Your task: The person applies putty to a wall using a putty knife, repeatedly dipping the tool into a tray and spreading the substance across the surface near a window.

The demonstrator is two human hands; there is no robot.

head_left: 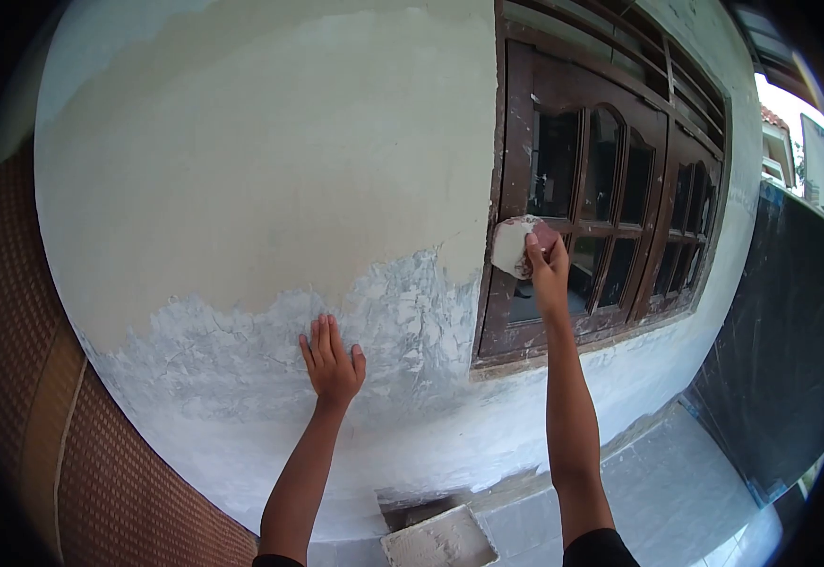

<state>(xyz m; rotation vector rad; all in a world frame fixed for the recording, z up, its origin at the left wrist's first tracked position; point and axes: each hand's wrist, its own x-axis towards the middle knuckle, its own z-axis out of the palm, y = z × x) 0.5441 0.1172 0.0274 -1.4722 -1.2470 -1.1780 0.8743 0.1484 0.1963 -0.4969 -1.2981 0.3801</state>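
My left hand (pixel 333 364) lies flat with its fingers spread against the patchy white lower part of the wall (pixel 242 180). My right hand (pixel 546 265) pinches a flat, roughly rounded piece (pixel 513 248), whitish with a reddish-brown patch, between thumb and fingers. The piece is held up in front of the left side of a dark brown wooden window (pixel 653 104) with several glass panes. Above the rough white area the wall is smooth and beige.
A shallow tray (pixel 442 539) with whitish residue rests at the wall's foot, beside a dark opening (pixel 421 508). Woven brown panelling (pixel 138 472) stands at the left. A large dark sheet (pixel 771 350) leans at the right, above grey floor tiles (pixel 667 482).
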